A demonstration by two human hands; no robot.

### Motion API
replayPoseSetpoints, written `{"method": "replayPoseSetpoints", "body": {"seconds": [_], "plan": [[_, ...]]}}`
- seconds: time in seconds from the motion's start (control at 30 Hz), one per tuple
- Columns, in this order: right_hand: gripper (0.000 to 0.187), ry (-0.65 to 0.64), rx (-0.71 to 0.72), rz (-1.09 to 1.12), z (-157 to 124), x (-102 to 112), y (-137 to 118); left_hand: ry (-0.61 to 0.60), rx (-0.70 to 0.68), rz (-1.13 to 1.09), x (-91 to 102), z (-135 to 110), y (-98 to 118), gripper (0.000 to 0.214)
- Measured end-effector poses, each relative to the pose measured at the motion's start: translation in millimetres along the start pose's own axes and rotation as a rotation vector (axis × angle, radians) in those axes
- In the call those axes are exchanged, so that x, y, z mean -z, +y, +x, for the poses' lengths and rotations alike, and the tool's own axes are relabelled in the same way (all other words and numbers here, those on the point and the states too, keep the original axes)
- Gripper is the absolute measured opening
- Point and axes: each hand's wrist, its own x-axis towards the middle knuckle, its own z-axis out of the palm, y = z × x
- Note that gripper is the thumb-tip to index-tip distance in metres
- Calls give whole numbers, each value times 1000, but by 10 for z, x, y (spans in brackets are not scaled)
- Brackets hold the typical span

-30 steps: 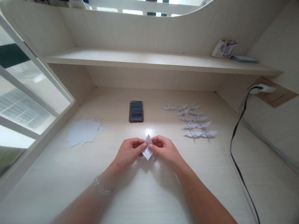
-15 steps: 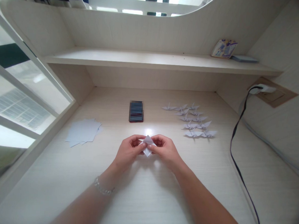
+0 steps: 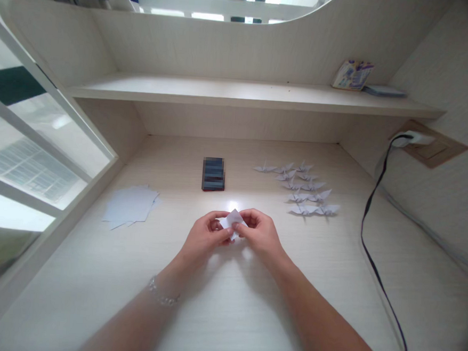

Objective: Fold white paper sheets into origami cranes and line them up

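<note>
A small piece of folded white paper [image 3: 233, 218] is held between both hands, just above the desk. My left hand [image 3: 208, 231] is closed on its left side, thumb pressed on the near face. On the other side my right hand [image 3: 259, 232] pinches it, its thumb close to the left one. The fingers behind the paper are partly hidden. Several folded paper cranes [image 3: 306, 210] stand in rows at the back right. To the left lies a loose pile of white paper sheets [image 3: 130, 205].
A dark phone-like rectangle [image 3: 213, 175], its face blurred out, lies beyond my hands. On the right, a black cable [image 3: 366, 206] runs from a wall socket [image 3: 432, 145] down across the desk. A shelf [image 3: 240, 93] spans the back, with a small colourful box [image 3: 353, 75] on it.
The folded paper has turned and tilted slightly between my hands, and its lower point shows less below my thumbs. My fingers have shifted a little. The cranes and sheets stay put.
</note>
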Motion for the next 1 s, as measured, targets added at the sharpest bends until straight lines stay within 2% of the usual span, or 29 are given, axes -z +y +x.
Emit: {"method": "replayPoseSetpoints", "body": {"seconds": [0.37,0.47,0.6,1.0], "plan": [[18,6,-20,48,3,1,-7,-69,-40,-15,25,-3,-18,53],[17,-28,-25,78,2,0,-9,-15,-54,-18,28,7,-2,41],[18,-67,-111,120,-3,-1,-43,26,-42,-65,42,21,-1,23],[17,-123,-191,272,-10,53,-73,36,-16,-152,51,13,37,12]]}}
